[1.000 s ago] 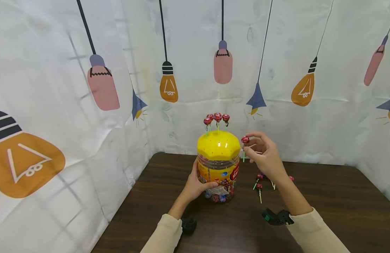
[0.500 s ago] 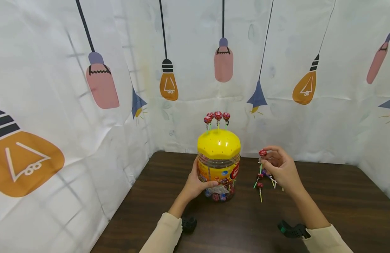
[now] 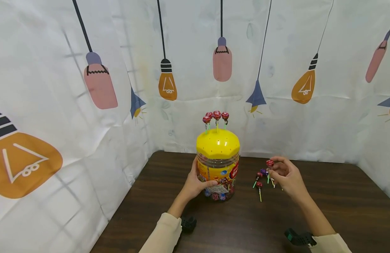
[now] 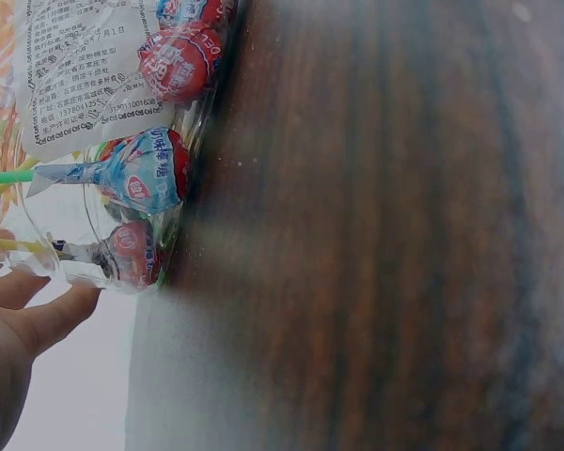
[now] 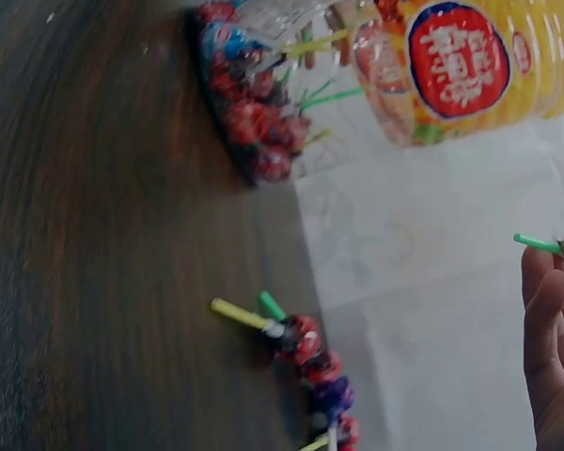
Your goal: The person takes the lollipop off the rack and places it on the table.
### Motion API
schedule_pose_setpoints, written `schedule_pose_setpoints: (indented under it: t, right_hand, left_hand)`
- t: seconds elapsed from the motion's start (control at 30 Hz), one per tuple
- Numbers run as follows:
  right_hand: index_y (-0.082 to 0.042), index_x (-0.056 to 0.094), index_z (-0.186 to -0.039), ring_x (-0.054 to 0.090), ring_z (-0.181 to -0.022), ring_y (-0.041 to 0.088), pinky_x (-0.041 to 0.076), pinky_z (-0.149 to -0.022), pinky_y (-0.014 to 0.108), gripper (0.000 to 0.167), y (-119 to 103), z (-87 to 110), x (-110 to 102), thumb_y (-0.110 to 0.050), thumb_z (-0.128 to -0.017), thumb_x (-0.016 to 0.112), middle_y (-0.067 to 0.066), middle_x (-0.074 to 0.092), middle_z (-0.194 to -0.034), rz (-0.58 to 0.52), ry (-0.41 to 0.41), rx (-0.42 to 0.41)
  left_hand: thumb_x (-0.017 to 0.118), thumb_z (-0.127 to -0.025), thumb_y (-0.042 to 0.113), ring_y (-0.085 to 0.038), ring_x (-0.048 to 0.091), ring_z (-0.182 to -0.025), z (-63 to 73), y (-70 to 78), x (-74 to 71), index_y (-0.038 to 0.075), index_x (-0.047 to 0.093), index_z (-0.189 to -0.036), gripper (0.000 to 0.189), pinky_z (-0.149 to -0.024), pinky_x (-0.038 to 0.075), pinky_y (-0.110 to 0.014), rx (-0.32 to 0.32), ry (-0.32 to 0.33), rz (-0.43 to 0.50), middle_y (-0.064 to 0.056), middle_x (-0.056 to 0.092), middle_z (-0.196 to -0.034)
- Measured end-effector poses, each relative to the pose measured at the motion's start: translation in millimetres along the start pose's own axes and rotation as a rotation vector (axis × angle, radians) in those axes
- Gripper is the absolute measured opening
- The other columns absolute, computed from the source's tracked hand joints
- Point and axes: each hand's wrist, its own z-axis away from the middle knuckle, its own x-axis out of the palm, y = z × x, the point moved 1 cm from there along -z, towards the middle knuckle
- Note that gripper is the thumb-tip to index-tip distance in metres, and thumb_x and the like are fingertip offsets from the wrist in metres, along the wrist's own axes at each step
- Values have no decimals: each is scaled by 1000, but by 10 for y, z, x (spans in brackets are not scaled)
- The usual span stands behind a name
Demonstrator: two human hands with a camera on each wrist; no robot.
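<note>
My left hand (image 3: pixel 194 183) grips the side of a clear plastic candy jar (image 3: pixel 218 174), thumb across its front. The jar stands upright and has a yellow domed lid (image 3: pixel 218 144) dotted with small holes. Several red-wrapped lollipops (image 3: pixel 216 115) stick up from the lid's top. To the right, my right hand (image 3: pixel 288 177) pinches a red lollipop (image 3: pixel 270 163) upright, its green stick pointing down. In the right wrist view that green stick (image 5: pixel 538 243) juts from the fingertips, while the candy end is out of view. Wrapped lollipops (image 4: pixel 143 169) show through the jar's base in the left wrist view.
Several loose lollipops (image 3: pixel 259 185) lie on the dark wooden table (image 3: pixel 239 225), right of the jar and close to my right hand. A white curtain (image 3: pixel 188 133) printed with lamps hangs behind the table. Each wrist wears a black strap (image 3: pixel 299 238).
My right hand has moved right and down, from beside the lid to over the loose lollipops, with the red lollipop still pinched. My left hand stays on the jar.
</note>
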Motion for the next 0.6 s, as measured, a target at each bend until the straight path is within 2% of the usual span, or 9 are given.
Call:
schedule_pose_setpoints:
  t: [0.27, 0.5, 0.6]
  right_hand:
    - [-9, 56, -133, 68, -71, 12, 57, -56, 30, 38, 192, -13, -24, -4, -97, 68, -5, 65, -93, -9, -28, 10]
    - [-6, 54, -133, 67, -69, 20, 58, -57, 33, 38, 304, -4, -22, -1, -97, 65, -9, 64, -93, 28, -43, 37]
    - [-3, 54, -133, 67, -69, 20, 58, -57, 34, 38, 331, 11, -11, -1, -97, 67, -4, 66, -93, 34, -54, 44]
  left_hand:
    - [86, -80, 47, -21, 45, -144, 4, -14, -5, 49, 5, -160, 114, -119, 39, -54, 5, -1, 8, 4, 40, -158]
    - [87, -81, 45, -21, 46, -143, -1, -42, -7, 49, 5, -160, 114, -118, 41, -54, 13, 0, 8, 5, 41, -158]
    - [87, -81, 45, -21, 46, -143, -1, -40, -1, 49, 4, -160, 114, -118, 40, -54, 8, 1, 9, 6, 40, -158]
